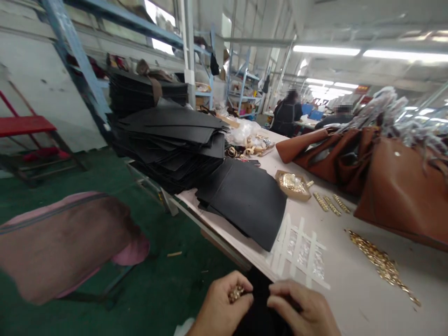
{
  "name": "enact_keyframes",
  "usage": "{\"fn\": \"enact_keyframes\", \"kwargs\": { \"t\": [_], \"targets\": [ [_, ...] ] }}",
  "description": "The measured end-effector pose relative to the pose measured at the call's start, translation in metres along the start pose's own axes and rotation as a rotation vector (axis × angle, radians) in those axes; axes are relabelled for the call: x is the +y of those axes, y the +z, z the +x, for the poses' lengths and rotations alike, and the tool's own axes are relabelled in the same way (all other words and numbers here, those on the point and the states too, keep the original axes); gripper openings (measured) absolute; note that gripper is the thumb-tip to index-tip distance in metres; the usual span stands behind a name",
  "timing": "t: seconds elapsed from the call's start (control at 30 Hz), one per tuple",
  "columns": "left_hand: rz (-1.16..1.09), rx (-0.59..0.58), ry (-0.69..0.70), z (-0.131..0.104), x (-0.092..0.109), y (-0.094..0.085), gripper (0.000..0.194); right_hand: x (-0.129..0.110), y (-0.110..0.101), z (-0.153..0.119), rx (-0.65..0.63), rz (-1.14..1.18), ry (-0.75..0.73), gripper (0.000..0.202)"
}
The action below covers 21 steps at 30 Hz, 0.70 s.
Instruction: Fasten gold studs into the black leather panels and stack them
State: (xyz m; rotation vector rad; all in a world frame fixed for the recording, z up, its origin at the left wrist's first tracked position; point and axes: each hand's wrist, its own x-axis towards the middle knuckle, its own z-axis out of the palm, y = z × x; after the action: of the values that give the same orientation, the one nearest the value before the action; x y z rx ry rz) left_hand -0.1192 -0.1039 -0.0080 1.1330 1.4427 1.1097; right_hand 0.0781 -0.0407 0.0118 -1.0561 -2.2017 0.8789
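Observation:
At the lower edge of the head view, my left hand [224, 301] is curled around a clump of small gold metal pieces [236, 293]. My right hand [303, 305] faces it a short way off, thumb and fingers drawn together; whatever they may pinch is too small to make out. Both hands are over dark cloth [261, 298] at the table's near edge. On the table to the right lies a long heap of similar gold pieces [380, 261]. Clear small parts under pale tape strips [304, 252] lie just beyond my right hand.
Black sheets [245, 191] lie beside a tall black stack [168, 126]. A small box of gold parts [293, 185] stands near short gold strips [327, 204]. Brown leather bags [402, 186] fill the right side. A cloth-covered stool [73, 247] is at left; people sit farther back.

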Motion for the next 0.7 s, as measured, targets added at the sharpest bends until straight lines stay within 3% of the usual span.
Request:
{"fn": "enact_keyframes", "kwargs": {
  "t": [0.1,0.17,0.33,0.43,0.53,0.7],
  "targets": [
    [-0.163,0.089,-0.132,0.021,0.009,-0.007,0.024,0.005,-0.032,0.045,-0.029,-0.016,0.128,0.024],
    [-0.256,0.162,-0.198,0.035,0.011,-0.012,0.036,0.009,-0.044,0.083,0.007,-0.043,0.101,0.022],
    [-0.401,0.357,-0.261,0.057,0.021,-0.022,0.049,0.026,-0.041,0.183,0.232,-0.306,-0.282,0.02],
    [-0.512,0.465,-0.297,0.062,0.028,-0.024,0.056,0.033,-0.026,0.224,0.249,-0.487,-0.412,0.026],
    [-0.589,0.548,-0.288,0.065,0.029,-0.024,0.053,0.035,-0.013,0.231,0.188,-0.532,-0.458,0.027],
    [-0.609,0.592,-0.285,0.066,0.021,-0.025,0.039,0.036,-0.012,0.187,0.059,-0.441,-0.539,0.026]
  ]
}}
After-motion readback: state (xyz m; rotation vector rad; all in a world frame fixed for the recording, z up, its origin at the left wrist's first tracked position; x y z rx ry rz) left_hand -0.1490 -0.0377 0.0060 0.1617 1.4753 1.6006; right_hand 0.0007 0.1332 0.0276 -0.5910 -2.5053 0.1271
